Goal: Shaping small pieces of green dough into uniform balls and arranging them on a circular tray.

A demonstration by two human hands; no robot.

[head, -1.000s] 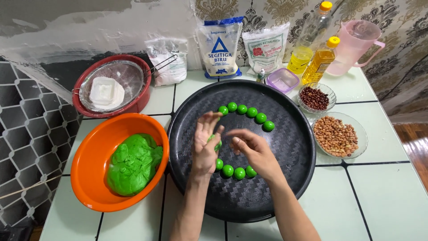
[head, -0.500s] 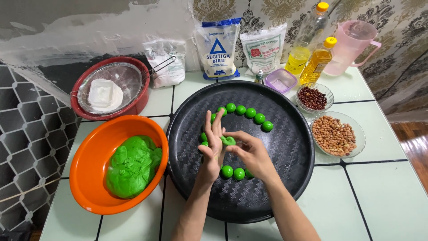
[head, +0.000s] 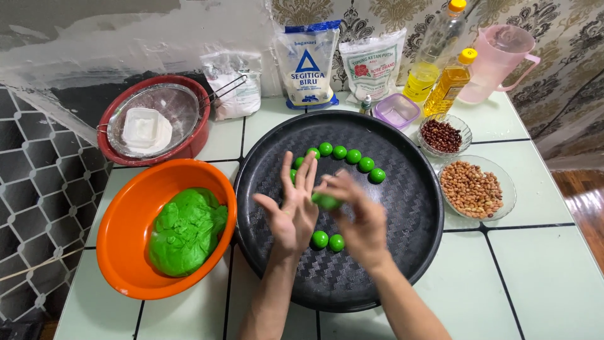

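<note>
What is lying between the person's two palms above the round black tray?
In the head view, a small green dough piece sits between the left hand and right hand, over the round black tray.
</note>
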